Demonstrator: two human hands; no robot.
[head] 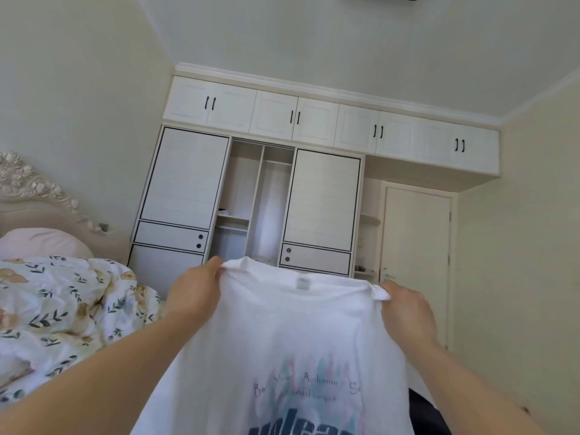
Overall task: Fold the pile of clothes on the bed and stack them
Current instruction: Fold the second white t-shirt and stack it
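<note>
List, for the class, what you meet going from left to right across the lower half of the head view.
Floral quilt → left hand → white T-shirt → right hand → closed door.

— How's the light?
— Bright, soft and even; shadows are faint, no glare.
— Sharpness?
— Slightly soft throughout. The wide lens bends the wardrobe [301, 183] and walls, worst at the edges.

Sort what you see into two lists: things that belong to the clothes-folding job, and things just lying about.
Belongs to the job:
white printed T-shirt
left hand
right hand

Just lying about:
floral duvet
pink pillow
wardrobe
door
</note>
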